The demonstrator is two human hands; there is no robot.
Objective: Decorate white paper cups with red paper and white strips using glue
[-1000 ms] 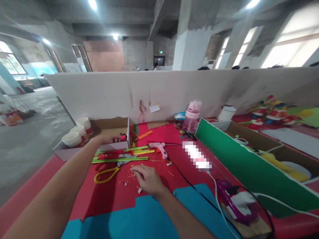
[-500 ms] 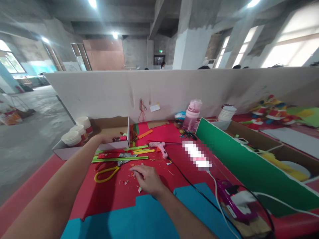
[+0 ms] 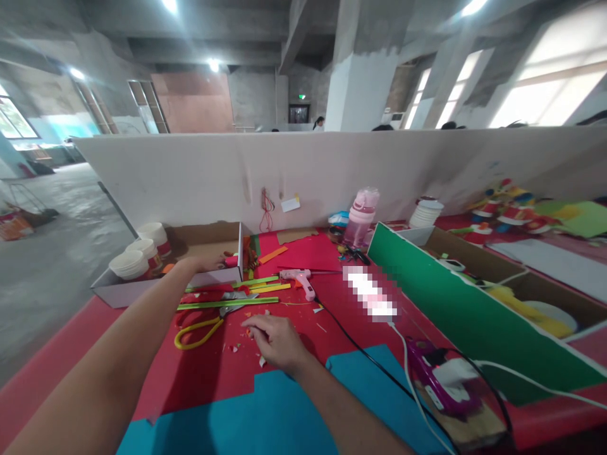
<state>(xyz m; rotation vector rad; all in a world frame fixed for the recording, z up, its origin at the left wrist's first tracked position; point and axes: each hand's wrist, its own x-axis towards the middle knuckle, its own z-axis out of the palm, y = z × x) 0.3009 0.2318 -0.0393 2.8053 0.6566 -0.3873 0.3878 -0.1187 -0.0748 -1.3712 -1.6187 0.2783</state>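
My left hand (image 3: 208,262) reaches into a white-sided cardboard box (image 3: 218,277) at the left. Its fingertips are near a small red item (image 3: 231,260), and the box wall and the small scale hide what they touch. My right hand (image 3: 277,340) hovers or rests low over the red tabletop, with fingers loosely bent, thumb apart and nothing visible in it. Small scraps (image 3: 262,361) lie beside it. Between the hands are yellow-handled scissors (image 3: 199,333), red-handled scissors (image 3: 208,294) and green strips (image 3: 256,301). A pink glue gun (image 3: 303,282) lies beyond my right hand.
Paper cups (image 3: 129,265) stand in the left box. Blue sheets (image 3: 289,411) cover the front edge. A black cord (image 3: 353,341) and a purple power strip (image 3: 441,385) lie at right, near a green-sided box (image 3: 455,316). A pink bottle (image 3: 363,218) stands behind.
The view has turned slightly to the right, so everything sits a little further left. My left hand's fingers have shifted slightly inside the box. My right hand has barely moved.
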